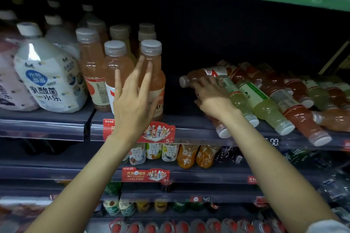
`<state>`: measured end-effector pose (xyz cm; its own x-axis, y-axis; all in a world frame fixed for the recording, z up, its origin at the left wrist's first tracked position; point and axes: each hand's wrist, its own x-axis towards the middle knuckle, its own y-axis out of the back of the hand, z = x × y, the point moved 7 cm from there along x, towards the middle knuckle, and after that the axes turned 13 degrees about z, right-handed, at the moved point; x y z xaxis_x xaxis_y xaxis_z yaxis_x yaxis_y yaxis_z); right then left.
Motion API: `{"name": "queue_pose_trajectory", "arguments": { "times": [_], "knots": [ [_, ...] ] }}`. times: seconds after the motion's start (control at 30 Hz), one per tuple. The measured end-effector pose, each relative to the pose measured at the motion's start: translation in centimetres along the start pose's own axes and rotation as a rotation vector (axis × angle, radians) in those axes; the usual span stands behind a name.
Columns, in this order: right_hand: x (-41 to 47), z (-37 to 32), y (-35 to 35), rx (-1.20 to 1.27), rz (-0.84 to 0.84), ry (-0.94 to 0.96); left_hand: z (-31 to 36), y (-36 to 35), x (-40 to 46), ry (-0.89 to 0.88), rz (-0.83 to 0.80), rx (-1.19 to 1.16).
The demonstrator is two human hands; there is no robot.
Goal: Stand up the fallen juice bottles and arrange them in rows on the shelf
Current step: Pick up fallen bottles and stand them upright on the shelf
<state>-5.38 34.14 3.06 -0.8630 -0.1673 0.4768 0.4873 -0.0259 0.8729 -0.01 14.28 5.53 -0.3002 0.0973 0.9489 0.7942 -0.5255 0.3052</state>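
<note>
Several pale orange juice bottles with grey caps stand upright in rows on the dark shelf, left of centre. My left hand is spread with straight fingers in front of the front-right standing bottle, its fingertips at that bottle. To the right lies a heap of fallen bottles, some red, some green. My right hand reaches into the heap's left end, fingers curled over a lying reddish bottle whose cap points left. Its fingertips are hidden.
Large white drink bottles stand at the shelf's left. A dark gap lies between the standing rows and the heap. Red price tags hang on the shelf edge. Lower shelves hold tea and orange bottles. A shelf board runs overhead.
</note>
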Motion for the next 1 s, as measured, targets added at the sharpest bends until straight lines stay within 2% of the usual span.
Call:
{"name": "queue_pose_trajectory", "arguments": {
  "times": [0.1, 0.23, 0.37, 0.43, 0.5, 0.57, 0.87, 0.93, 1.0],
  "knots": [
    [-0.4, 1.5, -0.5, -0.050, -0.008, -0.009, -0.4, -0.1, 0.0, -0.025, 0.017, 0.101],
    [1.3, 1.3, -0.3, -0.094, -0.083, -0.041, -0.9, -0.3, -0.2, -0.017, 0.033, 0.121],
    [4.3, -1.2, -1.3, -0.178, -0.014, -0.008, -1.2, -0.5, -0.4, -0.001, 0.052, 0.099],
    [5.1, -1.5, -2.7, -0.314, -0.084, -0.059, -1.4, -0.6, -0.5, -0.004, 0.060, 0.081],
    [5.4, -1.3, -3.8, -0.346, -0.136, -0.135, -1.5, -0.7, -0.5, -0.006, 0.066, 0.070],
    [5.4, -1.2, -4.1, -0.325, -0.088, -0.143, -1.4, -0.7, -0.6, -0.008, 0.078, 0.067],
    [2.3, -2.0, -1.5, 0.200, 0.349, -0.004, -1.1, -0.9, -0.8, 0.025, 0.105, 0.043],
    [1.1, -2.0, -0.3, 0.353, 0.480, -0.015, -1.1, -0.9, -0.9, 0.037, 0.095, 0.041],
    [0.3, -1.2, 1.0, 0.579, 0.567, -0.113, -1.2, -1.1, -1.0, 0.039, 0.080, 0.050]
  ]
}}
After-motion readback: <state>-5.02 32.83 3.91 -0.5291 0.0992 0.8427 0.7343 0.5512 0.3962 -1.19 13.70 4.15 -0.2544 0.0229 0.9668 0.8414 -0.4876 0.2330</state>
